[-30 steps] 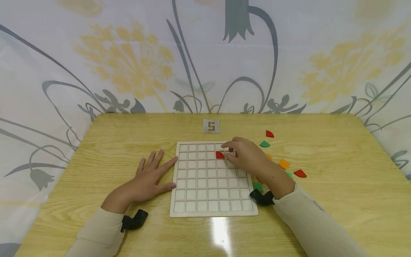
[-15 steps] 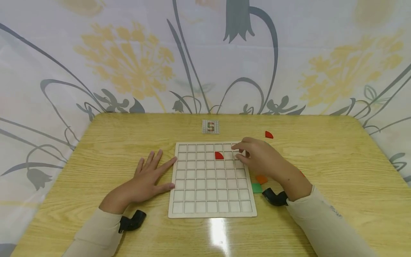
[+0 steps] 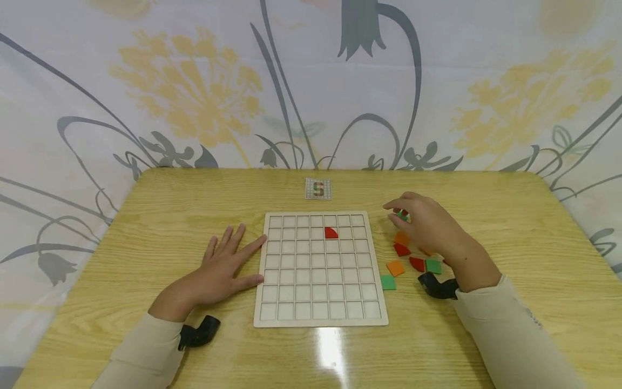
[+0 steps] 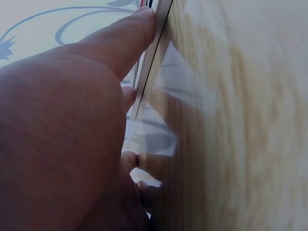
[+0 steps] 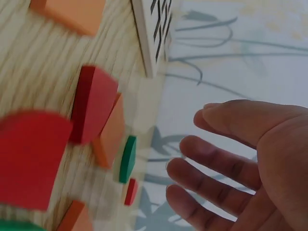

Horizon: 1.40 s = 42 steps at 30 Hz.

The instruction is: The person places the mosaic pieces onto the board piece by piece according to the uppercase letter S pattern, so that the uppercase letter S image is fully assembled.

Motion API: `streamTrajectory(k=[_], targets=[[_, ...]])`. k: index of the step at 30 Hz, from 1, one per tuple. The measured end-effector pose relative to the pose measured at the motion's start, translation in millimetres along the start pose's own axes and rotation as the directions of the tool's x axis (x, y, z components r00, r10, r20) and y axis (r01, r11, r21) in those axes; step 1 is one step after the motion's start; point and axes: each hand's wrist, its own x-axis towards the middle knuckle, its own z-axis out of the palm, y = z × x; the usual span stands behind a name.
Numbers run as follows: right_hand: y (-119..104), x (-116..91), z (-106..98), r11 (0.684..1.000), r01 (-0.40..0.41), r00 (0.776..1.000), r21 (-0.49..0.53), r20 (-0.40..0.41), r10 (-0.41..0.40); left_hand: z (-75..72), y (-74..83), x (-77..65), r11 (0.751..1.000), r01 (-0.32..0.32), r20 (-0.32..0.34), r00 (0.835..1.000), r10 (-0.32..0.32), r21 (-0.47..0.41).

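Observation:
My left hand (image 3: 218,278) lies flat with fingers spread beside the white grid board (image 3: 320,323). Its thumb and index fingertip touch the board's left edge, as the left wrist view shows along the board's side (image 4: 153,57). On the board, one red quarter-circle piece (image 3: 331,233) sits in a cell of the second row from the top. To the right, my right hand (image 3: 427,227) hovers with loosely bent fingers over a green quarter-circle piece (image 3: 401,215). Nothing is between its thumb and fingers (image 5: 211,161) in the right wrist view; the pieces there lie apart from them.
Loose flat pieces lie right of the board, including an orange square (image 3: 396,268), a red quarter circle (image 3: 417,263) and green squares, one (image 3: 387,282) against the board's edge. A small pattern card (image 3: 318,189) lies behind the board. A flowered cloth (image 3: 311,86) hangs behind the table.
My right hand has moved right, from over the board's upper right cells to over the loose pieces. The left hand has stayed at the board's edge.

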Motion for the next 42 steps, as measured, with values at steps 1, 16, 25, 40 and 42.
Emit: streamTrajectory(k=[1, 16, 25, 40, 42], targets=[[3.7, 0.5, -0.3, 1.000, -0.007, 1.000, -0.003, 0.006, 0.007, -0.1, -0.1, 0.1, 1.000, -0.001, -0.003, 1.000, 0.001, 0.001], [33.7, 1.9, -0.9, 0.991, -0.100, 0.988, 0.090, 0.125, 0.089, -0.7, -0.1, 1.2, 1.000, 0.007, 0.005, 1.000, -0.007, 0.008], [40.9, -2.6, -6.0, 0.971, -0.097, 0.978, 0.217, 0.200, 0.053, -2.6, 1.3, -0.1, 1.000, 0.008, 0.009, 1.000, -0.008, 0.000], [42.0, -2.5, -2.8, 0.967, -0.109, 0.954, 0.231, 0.298, 0.036, -2.6, 1.3, 1.5, 1.000, 0.004, 0.015, 1.000, -0.004, 0.000], [41.8, -2.3, -2.2, 0.968, -0.108, 0.953, 0.228, 0.301, 0.035, -2.2, 0.9, 1.2, 1.000, 0.006, 0.018, 1.000, -0.006, 0.002]])
